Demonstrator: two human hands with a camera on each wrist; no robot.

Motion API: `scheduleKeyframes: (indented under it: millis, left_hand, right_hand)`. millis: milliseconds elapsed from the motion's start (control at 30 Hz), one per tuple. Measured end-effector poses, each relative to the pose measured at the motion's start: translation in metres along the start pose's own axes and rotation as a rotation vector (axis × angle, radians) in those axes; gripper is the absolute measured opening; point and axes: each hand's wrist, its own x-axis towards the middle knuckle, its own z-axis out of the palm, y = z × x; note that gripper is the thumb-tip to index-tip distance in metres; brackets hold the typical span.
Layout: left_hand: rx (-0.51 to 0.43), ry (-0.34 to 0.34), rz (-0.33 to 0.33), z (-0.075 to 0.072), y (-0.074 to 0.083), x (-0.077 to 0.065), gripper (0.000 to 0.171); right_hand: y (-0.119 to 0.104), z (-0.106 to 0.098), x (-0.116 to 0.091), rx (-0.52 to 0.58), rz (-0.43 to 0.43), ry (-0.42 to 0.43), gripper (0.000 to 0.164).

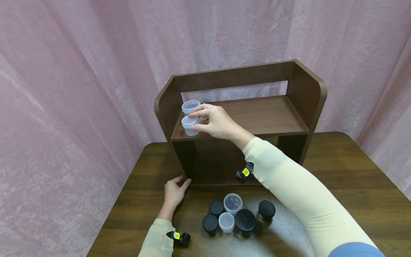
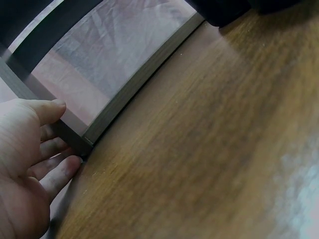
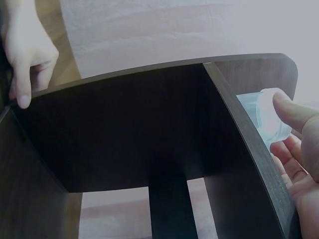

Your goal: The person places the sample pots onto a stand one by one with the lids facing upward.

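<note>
Jar [image 1: 188, 125], lidded, contents unclear, is pinched by the right hand [image 1: 217, 121], the shelf's lower corner [image 2: 89, 140] by the left hand [image 1: 174, 192].

The lower corner of a brown shelf [image 2: 144, 78] is held by the left grip [image 2: 22, 159], with fingers [image 2: 52, 112] placed about its upright side, close to the desk [image 2: 199, 129]. Pale pink cloth [image 2: 117, 52] is seen through the shelf's opening. The desk's wood grain is blurred and, at lower right, whitened by glare. At the top, dark objects [image 2: 214, 11] are cut off by the view's edge.
</note>
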Motion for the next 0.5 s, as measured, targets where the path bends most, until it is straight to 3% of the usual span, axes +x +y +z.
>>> scheduleKeyframes:
  millis: [500]
  left_hand:
    - [0.018,0.01,0.001,-0.0014,0.0004,0.0001,0.053]
  right_hand:
    - [0.0029,0.0023,0.0023,-0.024,0.003,0.026,0.033]
